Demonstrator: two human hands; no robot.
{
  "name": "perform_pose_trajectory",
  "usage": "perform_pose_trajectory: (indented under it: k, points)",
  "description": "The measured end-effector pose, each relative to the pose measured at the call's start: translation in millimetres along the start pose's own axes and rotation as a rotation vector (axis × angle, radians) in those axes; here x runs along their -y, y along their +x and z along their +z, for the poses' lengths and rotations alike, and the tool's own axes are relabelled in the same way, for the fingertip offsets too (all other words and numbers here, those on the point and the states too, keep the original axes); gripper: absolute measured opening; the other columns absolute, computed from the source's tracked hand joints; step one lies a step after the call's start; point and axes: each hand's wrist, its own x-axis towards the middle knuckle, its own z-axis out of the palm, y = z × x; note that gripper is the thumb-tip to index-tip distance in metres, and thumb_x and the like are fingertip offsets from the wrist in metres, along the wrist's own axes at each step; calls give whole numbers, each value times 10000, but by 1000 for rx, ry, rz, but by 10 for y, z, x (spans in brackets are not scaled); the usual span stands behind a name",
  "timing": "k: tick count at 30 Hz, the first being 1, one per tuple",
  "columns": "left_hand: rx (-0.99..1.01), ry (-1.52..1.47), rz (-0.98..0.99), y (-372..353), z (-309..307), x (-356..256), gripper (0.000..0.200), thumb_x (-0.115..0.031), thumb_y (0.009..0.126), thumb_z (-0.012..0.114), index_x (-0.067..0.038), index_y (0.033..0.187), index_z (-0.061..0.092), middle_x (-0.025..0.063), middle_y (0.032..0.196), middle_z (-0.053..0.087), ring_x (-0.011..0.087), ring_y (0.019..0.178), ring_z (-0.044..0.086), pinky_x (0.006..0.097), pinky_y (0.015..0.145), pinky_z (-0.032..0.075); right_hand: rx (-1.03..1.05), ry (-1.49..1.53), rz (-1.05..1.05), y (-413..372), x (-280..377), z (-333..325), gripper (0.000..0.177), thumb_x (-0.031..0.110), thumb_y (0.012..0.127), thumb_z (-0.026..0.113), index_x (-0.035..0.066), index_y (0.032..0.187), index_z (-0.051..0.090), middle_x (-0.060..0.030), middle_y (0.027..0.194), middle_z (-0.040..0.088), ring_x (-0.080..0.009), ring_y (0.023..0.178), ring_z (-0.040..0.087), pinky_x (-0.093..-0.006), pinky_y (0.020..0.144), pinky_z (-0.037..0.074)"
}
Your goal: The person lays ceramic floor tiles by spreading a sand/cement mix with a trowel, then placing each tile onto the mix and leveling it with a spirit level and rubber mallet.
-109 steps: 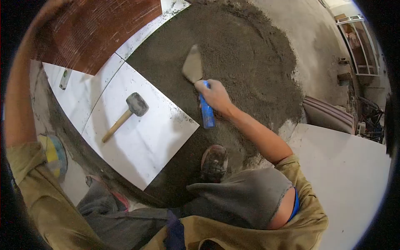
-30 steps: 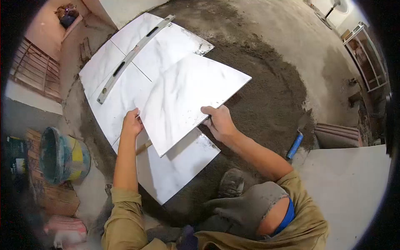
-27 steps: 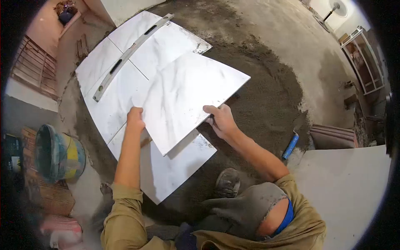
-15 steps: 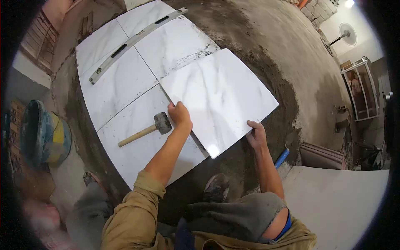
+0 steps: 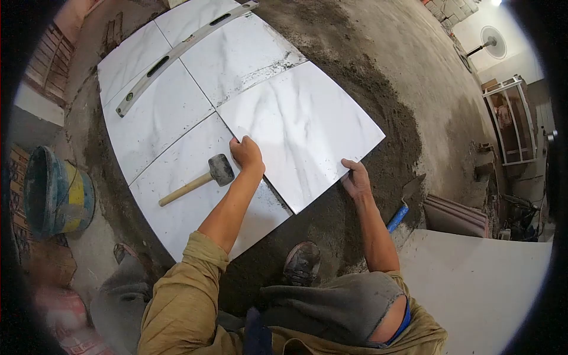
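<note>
A white floor tile with grey marbling [image 5: 302, 127] is gripped by its edges in both hands. My left hand [image 5: 247, 155] has its fingers closed on the left edge. At the near right edge, my right hand [image 5: 356, 178] holds on with the thumb on top and the fingers hidden beneath. The tile sits close against the laid tiles, its left edge slightly raised over a dark gap. A rubber mallet [image 5: 220, 170] with a wooden handle rests on the laid tile [image 5: 177, 222] left of my left hand. Farther off, a spirit level [image 5: 177, 52] lies across the laid tiles.
Wet grey mortar [image 5: 384, 100] borders the tiles. A blue-handled trowel [image 5: 398, 218] lies to the right, near stacked tiles [image 5: 455, 216] and a large pale slab [image 5: 473, 278]. A dirty bucket [image 5: 56, 192] stands at left. My shoe [image 5: 302, 263] is close to the tile's near edge.
The held tile has come down and shifted left, closer to the laid tiles, with both hands still on it. The whole view has moved slightly.
</note>
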Motion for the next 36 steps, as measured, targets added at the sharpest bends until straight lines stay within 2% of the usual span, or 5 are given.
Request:
perform_pose_trajectory:
  k: [10, 19, 29, 32, 36]
  points:
    - [-31, 19, -24, -179, -31, -259, 445, -148, 849, 488, 85, 1218, 575, 255, 1209, 624, 373, 1106, 605, 420, 971, 457, -13, 5, -34, 40, -37, -37, 583, -5, 819, 651, -47, 1360, 438, -154, 1322, 576, -299, 1224, 580, -456, 1088, 451]
    - [-26, -116, -21, -137, 31, -193, 486, -156, 867, 499, 94, 1282, 533, 272, 1242, 603, 388, 1127, 599, 408, 994, 460, -6, 17, -9, 75, -11, -12, 575, -18, 848, 596, -18, 1389, 402, -145, 1354, 537, -304, 1214, 576, -439, 1037, 496]
    - [20, -18, 7, -297, -45, -294, 464, -114, 890, 510, 85, 1306, 464, 248, 1275, 542, 378, 1162, 567, 408, 1005, 448, 4, -4, 37, 126, 16, -125, 497, -6, 841, 622, -16, 1318, 483, -134, 1277, 602, -299, 1169, 614, -456, 1034, 503]
    - [-7, 118, 127, -366, -65, -278, 503, -72, 882, 525, 67, 1352, 407, 238, 1303, 507, 371, 1160, 570, 405, 1012, 452, -16, -15, 38, 99, 32, -77, 500, -2, 851, 624, -25, 1326, 470, -152, 1282, 596, -311, 1169, 613, -468, 1037, 503]
    - [12, 173, 132, -331, -98, -236, 523, -71, 879, 539, 69, 1360, 388, 254, 1307, 499, 375, 1196, 551, 399, 1019, 454, 35, -57, 38, 57, 51, -59, 465, -7, 853, 619, -73, 1286, 465, -183, 1240, 609, -292, 1088, 662, -414, 970, 558]
